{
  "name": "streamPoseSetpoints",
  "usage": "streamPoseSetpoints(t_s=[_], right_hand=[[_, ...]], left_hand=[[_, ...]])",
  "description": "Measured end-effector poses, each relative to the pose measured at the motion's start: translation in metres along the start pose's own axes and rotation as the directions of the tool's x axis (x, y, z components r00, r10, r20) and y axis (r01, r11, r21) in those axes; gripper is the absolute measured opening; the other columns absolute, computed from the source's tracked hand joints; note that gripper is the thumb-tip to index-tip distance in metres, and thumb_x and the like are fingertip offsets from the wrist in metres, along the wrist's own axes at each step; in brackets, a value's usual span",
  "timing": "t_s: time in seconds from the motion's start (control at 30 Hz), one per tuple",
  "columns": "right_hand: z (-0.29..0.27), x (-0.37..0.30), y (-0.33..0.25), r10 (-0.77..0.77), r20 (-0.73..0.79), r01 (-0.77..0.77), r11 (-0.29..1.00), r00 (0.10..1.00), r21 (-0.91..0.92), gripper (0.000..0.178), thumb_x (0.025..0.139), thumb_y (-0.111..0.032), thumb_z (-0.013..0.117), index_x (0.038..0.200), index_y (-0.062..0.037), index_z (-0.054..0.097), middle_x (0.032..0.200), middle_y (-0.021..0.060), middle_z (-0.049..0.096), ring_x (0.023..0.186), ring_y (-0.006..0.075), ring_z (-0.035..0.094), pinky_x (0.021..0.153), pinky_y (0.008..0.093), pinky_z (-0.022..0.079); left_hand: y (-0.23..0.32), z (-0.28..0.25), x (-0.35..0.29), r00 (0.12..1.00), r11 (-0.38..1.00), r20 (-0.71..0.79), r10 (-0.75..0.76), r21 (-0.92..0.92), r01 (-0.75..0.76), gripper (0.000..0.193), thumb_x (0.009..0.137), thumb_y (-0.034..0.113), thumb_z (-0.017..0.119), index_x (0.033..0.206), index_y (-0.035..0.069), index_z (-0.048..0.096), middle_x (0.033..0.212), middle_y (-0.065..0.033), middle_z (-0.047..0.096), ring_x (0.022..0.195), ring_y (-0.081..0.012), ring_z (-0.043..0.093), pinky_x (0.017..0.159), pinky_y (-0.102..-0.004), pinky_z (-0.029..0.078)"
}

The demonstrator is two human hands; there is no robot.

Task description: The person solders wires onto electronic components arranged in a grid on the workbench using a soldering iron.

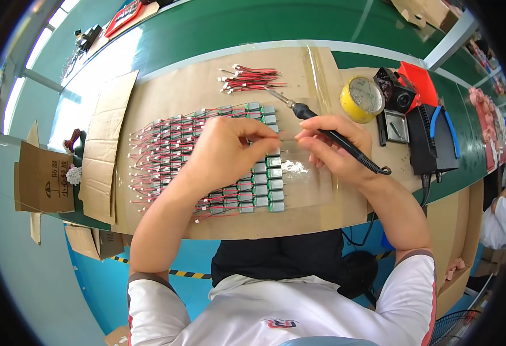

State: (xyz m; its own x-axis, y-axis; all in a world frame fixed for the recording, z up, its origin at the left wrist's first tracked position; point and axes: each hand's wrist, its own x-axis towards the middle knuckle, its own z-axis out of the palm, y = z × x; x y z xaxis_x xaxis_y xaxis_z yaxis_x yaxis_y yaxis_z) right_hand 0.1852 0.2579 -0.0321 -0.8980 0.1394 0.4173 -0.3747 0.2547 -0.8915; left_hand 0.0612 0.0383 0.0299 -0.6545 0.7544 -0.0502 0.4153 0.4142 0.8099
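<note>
My left hand is over the rows of small silver motors, its thumb and fingertips pinched together; whatever they hold is too small to make out. Across my right hand lies a soldering iron, gripped by its black handle, its metal tip pointing up and left. The right thumb and forefinger come close together near the left fingertips. Red and black wires with white plugs run left from the motors, which have green ends. Beyond the iron's tip lies a bundle of loose red and black wires.
Brown cardboard covers the green bench. To the right stand a yellow tape roll, a black soldering station with blue-handled pliers, and a red tray. A folded cardboard sheet and an open box are at left.
</note>
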Motion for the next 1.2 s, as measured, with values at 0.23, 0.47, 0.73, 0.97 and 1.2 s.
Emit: streamPoseSetpoints(t_s=[0.23, 0.47, 0.73, 0.97, 1.2], right_hand=[[-0.029, -0.002, 0.002, 0.047, -0.026, -0.045, 0.997, 0.999, 0.065, 0.048, 0.109, -0.017, 0.070, 0.151, 0.0010, 0.060, 0.110, 0.0131, 0.080, 0.073, 0.0096, 0.070, 0.060, 0.0233, 0.059], [-0.032, -0.016, 0.016, 0.194, -0.081, -0.180, 0.972, 0.978, 0.153, 0.030, 0.109, -0.005, 0.061, 0.135, 0.0077, 0.069, 0.099, 0.0201, 0.077, 0.063, 0.0153, 0.070, 0.057, 0.0272, 0.061], [-0.027, -0.011, 0.012, 0.191, -0.030, -0.186, 0.976, 0.981, 0.112, 0.028, 0.106, 0.000, 0.061, 0.130, 0.0086, 0.072, 0.098, 0.0182, 0.079, 0.063, 0.0130, 0.070, 0.055, 0.0268, 0.059], [-0.027, -0.011, 0.013, 0.203, -0.002, -0.202, 0.975, 0.979, 0.089, 0.028, 0.106, -0.001, 0.063, 0.130, 0.0075, 0.073, 0.100, 0.0175, 0.080, 0.064, 0.0117, 0.069, 0.055, 0.0256, 0.058], [-0.027, -0.012, 0.013, 0.211, 0.004, -0.211, 0.973, 0.977, 0.091, 0.028, 0.106, -0.002, 0.064, 0.130, 0.0069, 0.073, 0.099, 0.0171, 0.080, 0.064, 0.0117, 0.069, 0.055, 0.0256, 0.058]], left_hand=[[-0.037, -0.020, 0.014, 0.976, 0.991, -0.208, 0.065, 0.125, -0.039, 0.014, 0.093, 0.013, 0.081, 0.096, 0.000, 0.077, 0.088, -0.0067, 0.077, 0.079, -0.0138, 0.067, 0.074, -0.0305, 0.054], [-0.058, -0.008, 0.016, 0.890, 0.899, -0.226, 0.397, 0.290, -0.327, 0.009, 0.082, 0.009, 0.079, 0.083, 0.002, 0.073, 0.094, -0.0120, 0.073, 0.100, -0.0352, 0.067, 0.091, -0.0443, 0.055], [-0.062, -0.004, 0.017, 0.875, 0.874, -0.232, 0.426, 0.354, -0.332, 0.012, 0.084, 0.005, 0.082, 0.084, 0.002, 0.071, 0.097, -0.0080, 0.073, 0.099, -0.0296, 0.068, 0.089, -0.0403, 0.056], [-0.063, -0.003, 0.017, 0.870, 0.857, -0.216, 0.443, 0.387, -0.340, 0.011, 0.083, 0.005, 0.081, 0.084, 0.001, 0.071, 0.099, -0.0080, 0.074, 0.101, -0.0295, 0.068, 0.091, -0.0409, 0.056], [-0.064, -0.002, 0.017, 0.876, 0.861, -0.220, 0.430, 0.391, -0.324, 0.010, 0.083, 0.006, 0.081, 0.084, 0.001, 0.071, 0.099, -0.0081, 0.074, 0.101, -0.0298, 0.068, 0.092, -0.0409, 0.055]])
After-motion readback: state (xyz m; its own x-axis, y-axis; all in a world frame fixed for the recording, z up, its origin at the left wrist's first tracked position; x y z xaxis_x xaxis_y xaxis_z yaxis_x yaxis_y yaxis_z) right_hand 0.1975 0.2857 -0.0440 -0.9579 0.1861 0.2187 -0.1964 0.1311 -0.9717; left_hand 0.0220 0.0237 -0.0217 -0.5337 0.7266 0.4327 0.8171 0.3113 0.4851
